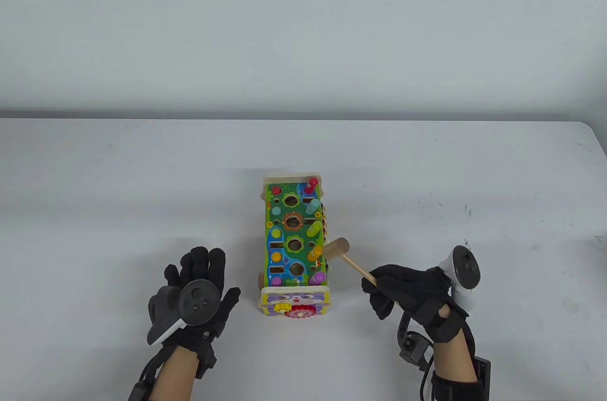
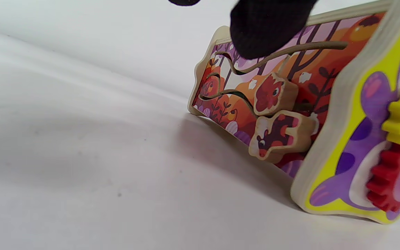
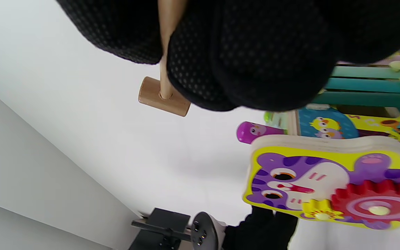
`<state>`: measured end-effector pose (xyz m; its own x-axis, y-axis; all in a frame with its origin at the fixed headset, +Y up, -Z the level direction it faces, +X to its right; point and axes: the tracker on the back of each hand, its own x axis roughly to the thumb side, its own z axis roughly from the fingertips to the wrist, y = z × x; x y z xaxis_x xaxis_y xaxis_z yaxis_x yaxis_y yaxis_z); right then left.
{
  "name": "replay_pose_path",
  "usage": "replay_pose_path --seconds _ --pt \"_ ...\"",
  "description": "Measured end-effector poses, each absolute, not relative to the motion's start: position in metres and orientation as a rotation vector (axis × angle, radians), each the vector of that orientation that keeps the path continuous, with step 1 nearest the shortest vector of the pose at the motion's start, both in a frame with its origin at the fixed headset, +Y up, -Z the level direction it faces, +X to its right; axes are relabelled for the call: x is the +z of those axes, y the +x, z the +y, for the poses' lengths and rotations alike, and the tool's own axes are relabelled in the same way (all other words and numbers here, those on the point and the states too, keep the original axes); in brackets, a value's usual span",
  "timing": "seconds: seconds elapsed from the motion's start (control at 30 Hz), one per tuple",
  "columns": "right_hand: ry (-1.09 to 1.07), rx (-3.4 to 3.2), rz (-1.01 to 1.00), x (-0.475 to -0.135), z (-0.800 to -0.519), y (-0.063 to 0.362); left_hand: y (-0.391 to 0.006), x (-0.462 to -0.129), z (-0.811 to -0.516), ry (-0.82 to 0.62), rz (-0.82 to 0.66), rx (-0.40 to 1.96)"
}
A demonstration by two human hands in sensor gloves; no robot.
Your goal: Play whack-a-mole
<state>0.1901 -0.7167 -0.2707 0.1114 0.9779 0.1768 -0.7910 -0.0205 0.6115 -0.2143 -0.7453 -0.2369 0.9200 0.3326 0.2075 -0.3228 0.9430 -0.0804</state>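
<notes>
A colourful wooden whack-a-mole toy (image 1: 293, 244) stands in the middle of the table, with a green top, round holes and several coloured pegs along its left and right sides. Its cat-face end panel with red and yellow gears (image 1: 294, 306) faces me. My right hand (image 1: 403, 292) grips the handle of a small wooden hammer (image 1: 337, 251); the hammer head hovers by the toy's right side, near the orange and purple pegs. The hammer also shows in the right wrist view (image 3: 164, 95). My left hand (image 1: 194, 287) rests flat and open on the table, left of the toy, holding nothing.
The toy's left side panel (image 2: 255, 93) carries animal sliders in a curved slot. The table's far edge (image 1: 303, 119) meets a pale wall, and its rounded right corner is near the frame edge. A dark stand (image 3: 172, 227) shows low in the right wrist view.
</notes>
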Motion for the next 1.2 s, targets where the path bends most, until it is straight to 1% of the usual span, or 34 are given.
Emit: replay_pose_path --seconds 0.2,0.23,0.3,0.4,0.6,0.73,0.83,0.9,1.2 --pt "0.648 1.769 0.487 -0.271 -0.723 0.178 -0.214 -0.237 -0.745 -0.056 -0.218 0.343" --pt "0.68 1.748 0.468 -0.271 -0.722 0.177 -0.214 -0.237 -0.745 -0.056 -0.218 0.343" --pt "0.672 1.662 0.433 -0.271 -0.722 0.178 -0.215 -0.237 -0.745 -0.056 -0.218 0.345" --pt "0.652 1.464 0.29 -0.271 -0.717 0.182 -0.215 -0.237 -0.746 -0.056 -0.218 0.348" --pt "0.649 1.387 0.136 -0.27 -0.713 0.185 -0.215 -0.237 -0.746 -0.056 -0.218 0.352" --pt "0.618 1.478 0.165 -0.272 -0.719 0.18 -0.215 -0.237 -0.745 -0.056 -0.219 0.353" --pt "0.517 1.719 0.213 -0.273 -0.729 0.175 -0.215 -0.237 -0.745 -0.057 -0.219 0.354" --pt "0.488 1.827 0.262 -0.274 -0.733 0.173 -0.215 -0.237 -0.745 -0.06 -0.22 0.354" --pt "0.583 1.518 -0.005 -0.269 -0.712 0.176 -0.215 -0.237 -0.745 -0.059 -0.22 0.361"
